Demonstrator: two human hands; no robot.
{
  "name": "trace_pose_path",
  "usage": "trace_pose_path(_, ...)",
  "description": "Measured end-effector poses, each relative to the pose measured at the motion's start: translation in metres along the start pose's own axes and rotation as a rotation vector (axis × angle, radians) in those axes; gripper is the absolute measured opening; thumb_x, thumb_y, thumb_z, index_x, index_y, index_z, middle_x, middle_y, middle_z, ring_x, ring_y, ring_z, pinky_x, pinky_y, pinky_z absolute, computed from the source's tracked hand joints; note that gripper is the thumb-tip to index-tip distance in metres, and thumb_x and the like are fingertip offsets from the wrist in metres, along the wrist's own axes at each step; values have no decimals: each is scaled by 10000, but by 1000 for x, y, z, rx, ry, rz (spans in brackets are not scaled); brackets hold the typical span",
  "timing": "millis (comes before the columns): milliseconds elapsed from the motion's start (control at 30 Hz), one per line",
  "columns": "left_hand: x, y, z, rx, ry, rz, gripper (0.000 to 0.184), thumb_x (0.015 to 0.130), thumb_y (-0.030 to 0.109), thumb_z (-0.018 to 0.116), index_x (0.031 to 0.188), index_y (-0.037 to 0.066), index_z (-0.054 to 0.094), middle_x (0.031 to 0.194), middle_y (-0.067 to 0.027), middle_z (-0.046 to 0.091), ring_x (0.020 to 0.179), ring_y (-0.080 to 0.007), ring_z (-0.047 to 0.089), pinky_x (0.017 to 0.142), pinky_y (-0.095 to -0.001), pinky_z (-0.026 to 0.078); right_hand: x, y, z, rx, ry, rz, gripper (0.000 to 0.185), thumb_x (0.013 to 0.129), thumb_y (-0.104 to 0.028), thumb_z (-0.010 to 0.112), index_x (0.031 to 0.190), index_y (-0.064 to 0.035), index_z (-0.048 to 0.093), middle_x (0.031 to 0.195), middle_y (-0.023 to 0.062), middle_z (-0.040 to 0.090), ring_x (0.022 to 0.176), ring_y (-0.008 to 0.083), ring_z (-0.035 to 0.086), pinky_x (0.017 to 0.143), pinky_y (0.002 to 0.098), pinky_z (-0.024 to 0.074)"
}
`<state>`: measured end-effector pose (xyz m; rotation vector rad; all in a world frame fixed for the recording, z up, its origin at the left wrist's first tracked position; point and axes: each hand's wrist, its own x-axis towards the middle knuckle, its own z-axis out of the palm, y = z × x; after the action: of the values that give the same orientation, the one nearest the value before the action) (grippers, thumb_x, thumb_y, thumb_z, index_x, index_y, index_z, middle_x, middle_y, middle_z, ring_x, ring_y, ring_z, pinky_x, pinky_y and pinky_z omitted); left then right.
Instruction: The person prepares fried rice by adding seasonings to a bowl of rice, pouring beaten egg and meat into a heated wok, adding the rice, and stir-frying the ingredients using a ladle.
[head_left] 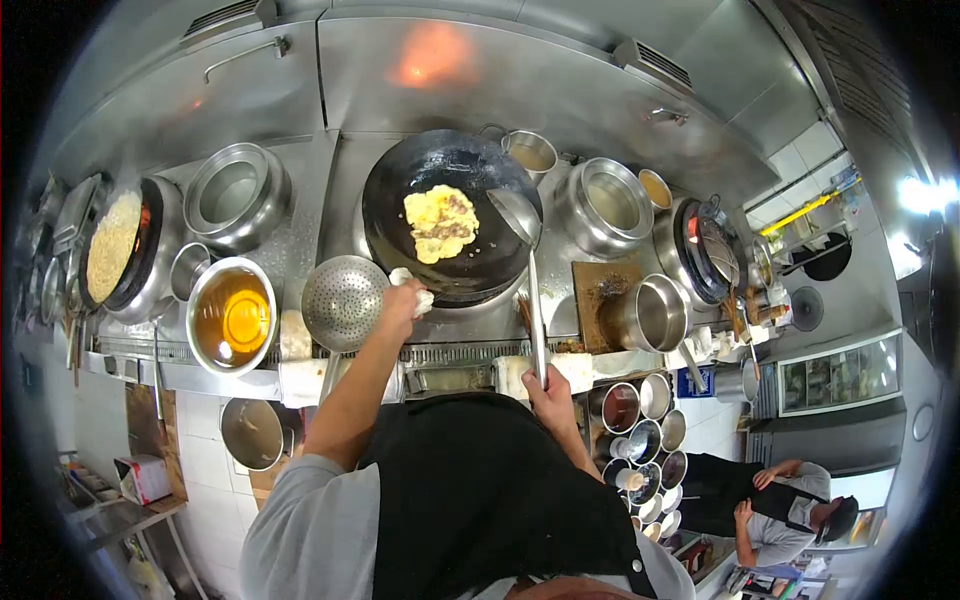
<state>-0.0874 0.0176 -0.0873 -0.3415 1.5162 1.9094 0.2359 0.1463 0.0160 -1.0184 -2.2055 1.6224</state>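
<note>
A black wok (400,190) sits on the range in front of me, with a flat yellow cooked egg (441,224) in its middle. My left hand (400,308) is closed on a white cloth (414,287) at the wok's near left edge. Whether the fingers also grip the wok through the cloth is hidden. My right hand (551,396) is closed round the long handle of a ladle (515,214). The ladle's bowl rests inside the wok on the right, beside the egg and apart from it. A round perforated strainer (345,303) lies just left of my left hand.
A bowl of yellow oil (269,318) stands on the left. Steel pots (605,212) flank the wok, and an empty saucepan (656,312) is at right. Several sauce containers (621,405) stand below right. Another wok (118,250) holds pale food. A co-worker (780,510) stands at lower right.
</note>
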Motion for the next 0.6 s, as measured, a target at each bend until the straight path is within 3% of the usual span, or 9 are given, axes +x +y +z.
trace_pose_path(100, 7, 0, -3, 55, -6, -13, 210, 848, 239, 674, 878, 31, 669, 735, -93, 664, 561, -220, 627, 427, -361, 438, 6, -10, -2, 66, -14, 68, 236, 972, -240, 699, 994, -12, 640, 701, -31, 532, 628, 67, 467, 572, 268, 412)
trace_pose_path(167, 5, 3, -5, 105, -39, -13, 221, 840, 247, 687, 883, 31, 669, 757, -99, 677, 577, -221, 640, 443, -373, 461, 21, 3, -6, -52, -17, -159, 194, 1004, -195, 645, 1085, -21, 614, 681, -42, 523, 575, 42, 479, 514, 229, 392)
trace_pose_path(200, 3, 6, -5, 97, -35, -17, 221, 840, 247, 687, 883, 31, 669, 757, -99, 677, 577, -221, 640, 443, -373, 461, 24, 1, -8, -58, -24, -158, 194, 1004, -195, 645, 1085, -21, 614, 681, -42, 523, 575, 42, 479, 514, 229, 392)
trace_pose_path(267, -3, 12, -6, 151, -36, -12, 226, 830, 244, 703, 870, 24, 667, 752, -102, 680, 556, -223, 633, 431, -373, 457, 32, -13, -12, 6, -68, -97, 243, 1007, -167, 632, 1187, -6, 600, 697, -39, 533, 573, 42, 477, 512, 228, 395)
trace_pose_path(333, -4, 12, -5, 131, -30, -5, 221, 828, 235, 705, 858, 20, 666, 736, -99, 675, 540, -224, 625, 420, -370, 449, 43, -29, -12, 7, -76, -49, 281, 981, -186, 675, 1190, -8, 619, 696, -47, 511, 607, 59, 470, 547, 257, 403)
trace_pose_path(433, -5, 12, -3, 99, -14, 8, 211, 829, 215, 705, 834, 9, 661, 707, -99, 663, 514, -226, 613, 400, -365, 431, 69, -46, -10, 79, -178, -23, 452, 982, -144, 635, 1415, -49, 545, 724, -19, 547, 622, 74, 496, 562, 267, 427)
trace_pose_path(600, 1, 9, -3, 77, -5, 18, 200, 834, 187, 698, 828, -8, 654, 693, -110, 655, 510, -225, 611, 391, -366, 423, 127, -65, 5, -164, -254, -104, 516, 944, -99, 634, 1448, -90, 523, 745, 13, 564, 654, 125, 517, 603, 318, 459)
